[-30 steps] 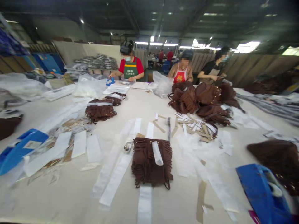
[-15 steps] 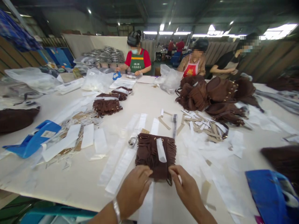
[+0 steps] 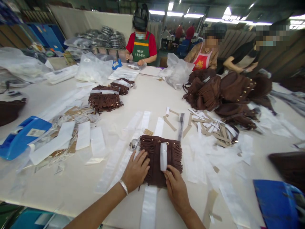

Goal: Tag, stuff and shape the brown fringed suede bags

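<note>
A dark brown fringed handbag lies flat on the table in front of me, with gold eyelets along its upper edge. A white-wrapped strip runs down its middle. My left hand, with a silver bracelet at the wrist, rests with fingers apart over the bag's left fringe. At the strip's lower end, my right hand has its thumb and forefinger closed on it; the exact contact is partly hidden. Beyond the bag's upper left corner sits a shiny metal-and-clear bundle. A white paper strip sticks out below the bag.
Fringed bags with white bands lie at the back left, and a pile of brown bags at the back right. Blue tape dispensers stand on both sides. Card strips are scattered to the right. Co-workers stand across the table.
My left hand has moved up and spread over the bag's left side. My right hand has shifted from the bag's lower right corner up to the white strip's end. The view tilts lower.
</note>
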The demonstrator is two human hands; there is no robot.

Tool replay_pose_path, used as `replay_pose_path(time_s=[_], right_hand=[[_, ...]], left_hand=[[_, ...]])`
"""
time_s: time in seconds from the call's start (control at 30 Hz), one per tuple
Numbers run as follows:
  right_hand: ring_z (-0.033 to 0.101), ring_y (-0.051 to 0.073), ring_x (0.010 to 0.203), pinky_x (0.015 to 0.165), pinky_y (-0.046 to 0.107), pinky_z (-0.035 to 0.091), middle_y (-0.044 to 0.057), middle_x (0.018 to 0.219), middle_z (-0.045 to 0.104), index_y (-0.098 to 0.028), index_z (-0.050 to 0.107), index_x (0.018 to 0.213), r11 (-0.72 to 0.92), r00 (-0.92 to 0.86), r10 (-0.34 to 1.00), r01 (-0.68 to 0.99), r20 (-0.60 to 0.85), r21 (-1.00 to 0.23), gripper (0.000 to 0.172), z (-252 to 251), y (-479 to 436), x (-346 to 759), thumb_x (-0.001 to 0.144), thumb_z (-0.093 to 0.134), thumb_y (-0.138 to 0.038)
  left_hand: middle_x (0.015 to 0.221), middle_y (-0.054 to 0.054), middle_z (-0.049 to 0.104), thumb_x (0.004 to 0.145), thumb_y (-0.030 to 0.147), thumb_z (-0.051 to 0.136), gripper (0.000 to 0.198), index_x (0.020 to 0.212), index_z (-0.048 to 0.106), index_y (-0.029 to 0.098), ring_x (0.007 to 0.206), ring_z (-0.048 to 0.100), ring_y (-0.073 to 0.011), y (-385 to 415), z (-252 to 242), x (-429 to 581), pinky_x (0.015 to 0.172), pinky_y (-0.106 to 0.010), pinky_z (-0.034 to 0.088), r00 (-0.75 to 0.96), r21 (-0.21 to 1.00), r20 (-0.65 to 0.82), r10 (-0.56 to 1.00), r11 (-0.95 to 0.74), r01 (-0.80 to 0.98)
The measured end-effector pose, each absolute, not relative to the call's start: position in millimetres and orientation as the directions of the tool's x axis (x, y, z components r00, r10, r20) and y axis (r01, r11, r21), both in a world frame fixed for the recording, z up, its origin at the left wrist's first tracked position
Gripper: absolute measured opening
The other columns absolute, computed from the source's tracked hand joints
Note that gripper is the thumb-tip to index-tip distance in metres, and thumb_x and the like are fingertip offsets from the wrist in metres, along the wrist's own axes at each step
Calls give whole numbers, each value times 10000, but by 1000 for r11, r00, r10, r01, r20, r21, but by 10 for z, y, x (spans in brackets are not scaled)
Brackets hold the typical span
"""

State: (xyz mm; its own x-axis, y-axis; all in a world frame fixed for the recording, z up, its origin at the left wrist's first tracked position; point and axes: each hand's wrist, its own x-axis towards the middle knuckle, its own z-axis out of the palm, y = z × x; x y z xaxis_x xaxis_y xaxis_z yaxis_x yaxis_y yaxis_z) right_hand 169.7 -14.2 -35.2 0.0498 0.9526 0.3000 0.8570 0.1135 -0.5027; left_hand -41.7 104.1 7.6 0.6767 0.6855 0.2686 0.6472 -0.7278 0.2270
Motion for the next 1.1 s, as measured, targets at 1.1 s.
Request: replay_pose_path(time_s=[1.1], right_hand=[[398,271,1359,986,466,497,68,1591,167,-321,187,1506,99,-58,978,974,201,-202,821,-442,-427,2070,771,313,22]], left_hand=[[1568,-53,270,884,66,427,623,1453,308,293,1455,192,-253,564,-156,-635,1158,-532,253,746,118,267,610,-789,603]])
